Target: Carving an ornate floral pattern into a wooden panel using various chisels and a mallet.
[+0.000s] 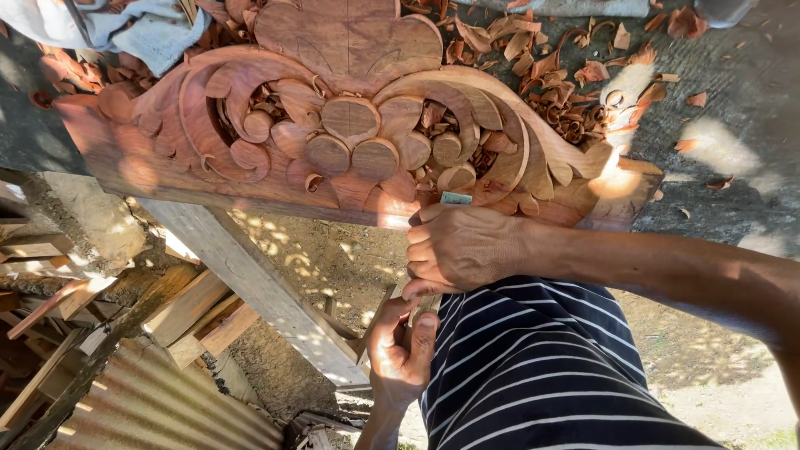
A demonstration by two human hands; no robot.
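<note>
Chisel [442, 242] is gripped tightly by both hands: right hand [462, 246] near the blade to guide it on the carved panel [275, 125], left hand [400, 346] closed around the handle.

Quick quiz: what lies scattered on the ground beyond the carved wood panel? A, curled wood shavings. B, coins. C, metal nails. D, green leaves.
A: reddish curled wood shavings lie scattered just past the carved wood panel.
</note>
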